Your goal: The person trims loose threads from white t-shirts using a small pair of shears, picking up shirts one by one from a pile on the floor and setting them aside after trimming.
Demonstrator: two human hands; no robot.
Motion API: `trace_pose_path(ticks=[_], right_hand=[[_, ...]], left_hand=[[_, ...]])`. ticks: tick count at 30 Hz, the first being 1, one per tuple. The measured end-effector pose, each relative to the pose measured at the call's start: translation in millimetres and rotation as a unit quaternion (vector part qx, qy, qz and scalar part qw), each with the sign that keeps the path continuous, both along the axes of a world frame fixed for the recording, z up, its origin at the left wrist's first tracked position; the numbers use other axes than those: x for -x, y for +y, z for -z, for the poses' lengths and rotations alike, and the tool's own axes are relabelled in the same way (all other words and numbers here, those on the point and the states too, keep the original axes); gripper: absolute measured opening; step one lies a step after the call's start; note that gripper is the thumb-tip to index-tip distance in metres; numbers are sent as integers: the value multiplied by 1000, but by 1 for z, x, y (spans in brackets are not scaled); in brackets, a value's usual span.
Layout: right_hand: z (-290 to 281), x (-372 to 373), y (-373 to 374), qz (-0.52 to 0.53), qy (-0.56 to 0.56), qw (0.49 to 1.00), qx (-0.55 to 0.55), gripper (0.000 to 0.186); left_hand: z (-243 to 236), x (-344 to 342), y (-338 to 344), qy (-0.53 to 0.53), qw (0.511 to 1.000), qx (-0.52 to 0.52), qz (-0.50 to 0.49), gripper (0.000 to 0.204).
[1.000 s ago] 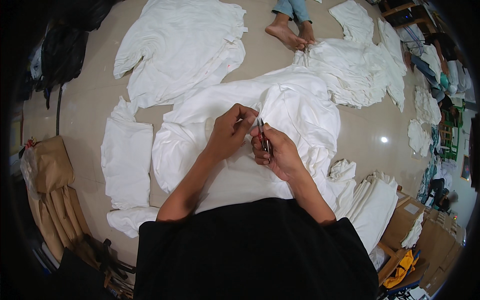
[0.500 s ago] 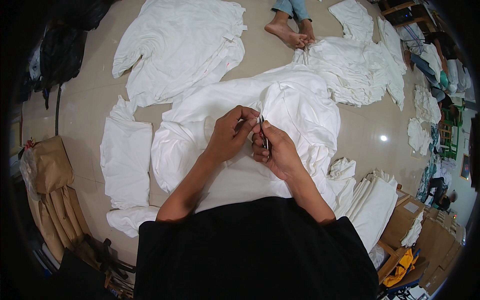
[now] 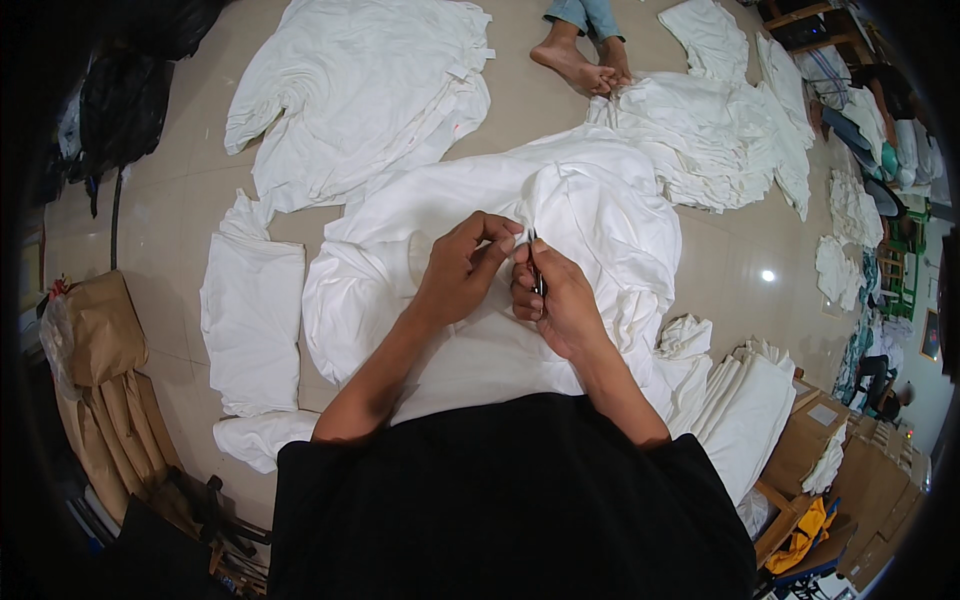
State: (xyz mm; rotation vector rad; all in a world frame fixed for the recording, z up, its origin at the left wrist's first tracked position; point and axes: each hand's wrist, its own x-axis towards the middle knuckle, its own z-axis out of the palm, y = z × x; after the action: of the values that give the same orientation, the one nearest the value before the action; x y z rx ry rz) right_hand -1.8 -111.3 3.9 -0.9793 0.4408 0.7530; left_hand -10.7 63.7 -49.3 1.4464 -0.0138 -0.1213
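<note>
A large heap of white fabric [image 3: 610, 230] lies beneath my hands and over the lap area. My left hand [image 3: 462, 262] pinches a small bit of that cloth between thumb and fingers. Just to its right, my right hand [image 3: 558, 298] is closed around small dark-handled thread snips [image 3: 539, 280], their tips pointing up beside my left fingertips at the pinched cloth. Where exactly the blades meet the cloth is too small to tell.
Piles of white garments [image 3: 350, 90] and folded cloth [image 3: 250, 325] surround me on the tiled floor [image 3: 165, 230]. Another person's bare feet [image 3: 575, 70] are at the top. Brown paper [image 3: 105, 330] and black bags [image 3: 120, 105] lie left; cardboard boxes [image 3: 810, 435] stand right.
My right hand has shifted slightly up and to the right with the snips, which now stand more upright. My left hand keeps its pinch with little movement.
</note>
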Motion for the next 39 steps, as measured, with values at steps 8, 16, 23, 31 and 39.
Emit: trace_pose_path(ticks=[8,16,23,31,39], right_hand=[[7,2,9,-30,-506,712,485,43],[12,-6,5,-38,-404,784,469,28],[6,-9,-5,8,-161,955,247,17],[3,-3,-6,-53,-165,961,214,18],[-11,-4,-1,54,-140,973,176,17]], left_hand=[[-27,6,-3,190,953,234,-31,19],[-21,13,-14,92,969,228,-30,17],[-23,-1,-2,87,995,22,-35,13],[-32,-19,3,2,994,90,-56,12],[-29,6,-7,-97,985,-129,-67,12]])
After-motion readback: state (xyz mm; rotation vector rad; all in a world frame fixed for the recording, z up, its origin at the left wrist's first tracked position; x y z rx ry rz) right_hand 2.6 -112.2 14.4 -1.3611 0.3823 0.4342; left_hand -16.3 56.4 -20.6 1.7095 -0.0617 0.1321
